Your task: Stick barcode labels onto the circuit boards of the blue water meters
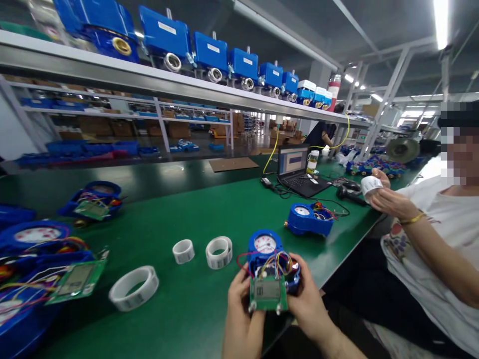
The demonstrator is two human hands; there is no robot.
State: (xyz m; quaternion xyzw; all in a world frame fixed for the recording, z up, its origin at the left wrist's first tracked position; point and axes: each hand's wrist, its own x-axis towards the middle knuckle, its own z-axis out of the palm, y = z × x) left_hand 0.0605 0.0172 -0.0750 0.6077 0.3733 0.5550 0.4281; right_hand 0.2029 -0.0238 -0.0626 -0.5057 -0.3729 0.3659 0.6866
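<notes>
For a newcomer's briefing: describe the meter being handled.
On the green table, go to the near edge, right of the white label rolls. The blue meter is held by the left hand and right hand, green circuit board facing up; the neighbouring meter lies untouched.

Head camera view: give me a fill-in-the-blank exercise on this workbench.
The left hand and right hand hold a ____ water meter.
Its wired circuit board is ____.
____ white label rolls lie on the table.
The laptop stands ____.
Missing: blue; green; three; open.
</notes>
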